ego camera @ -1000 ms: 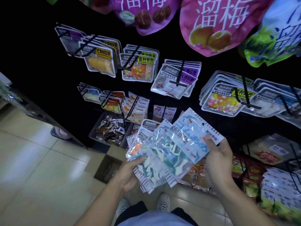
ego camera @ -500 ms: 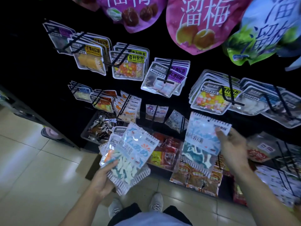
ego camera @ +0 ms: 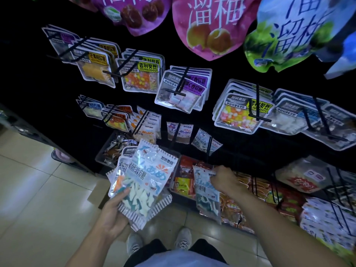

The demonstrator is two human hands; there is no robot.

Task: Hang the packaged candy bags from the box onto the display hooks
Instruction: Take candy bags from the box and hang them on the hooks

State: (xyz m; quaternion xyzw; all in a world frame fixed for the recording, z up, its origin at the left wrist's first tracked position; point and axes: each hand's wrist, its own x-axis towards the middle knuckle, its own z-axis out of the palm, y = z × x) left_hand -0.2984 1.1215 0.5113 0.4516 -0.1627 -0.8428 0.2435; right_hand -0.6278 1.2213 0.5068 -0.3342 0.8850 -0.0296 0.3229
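Filled hooks [ego camera: 181,83] are crowding the upper frame; the left hand [ego camera: 111,214] is gripping a fanned stack of shark-print bags [ego camera: 146,182] lower centre; the right hand [ego camera: 224,179] is pinching one bag [ego camera: 206,195], seemingly beneath a dim hook.

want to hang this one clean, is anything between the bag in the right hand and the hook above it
Nothing visible blocks it. The right hand pinches the top of the single shark candy bag just below the dark hook, which already carries a matching bag further back. The hook's tip is hard to make out in the dark.
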